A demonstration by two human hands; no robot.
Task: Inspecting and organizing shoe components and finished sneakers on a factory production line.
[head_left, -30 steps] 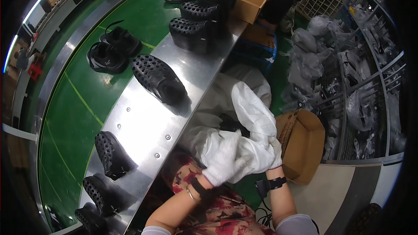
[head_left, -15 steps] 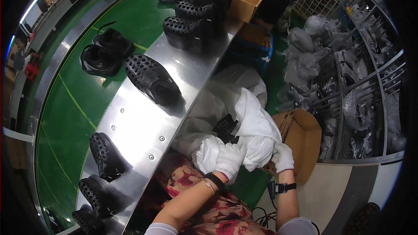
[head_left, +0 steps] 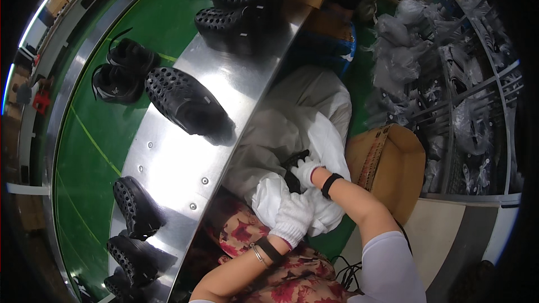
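Observation:
A large white bag (head_left: 283,126) lies open in front of me, beside the metal bench. My left hand (head_left: 293,217), in a white knit glove, is closed on the near edge of the bag. Inside its mouth sits a black perforated shoe (head_left: 292,182), partly covered by cloth and fingers. My right hand (head_left: 307,171), gloved the same way, reaches in with its fingers curled over this shoe. On the metal bench (head_left: 174,154) to the left, a black shoe with a holed sole (head_left: 185,101) lies on its side.
More black holed shoes stand at the bench's far end (head_left: 224,28) and near end (head_left: 135,207). Black sneakers (head_left: 119,81) rest on a green belt (head_left: 90,174). An open cardboard box (head_left: 407,163), a blue crate (head_left: 342,56) and a rack of plastic-wrapped goods (head_left: 469,112) are at right.
My right hand has let go of the bag's right side and moved left into its mouth, onto the black shoe. My left hand keeps hold of the bag. The view has shifted slightly.

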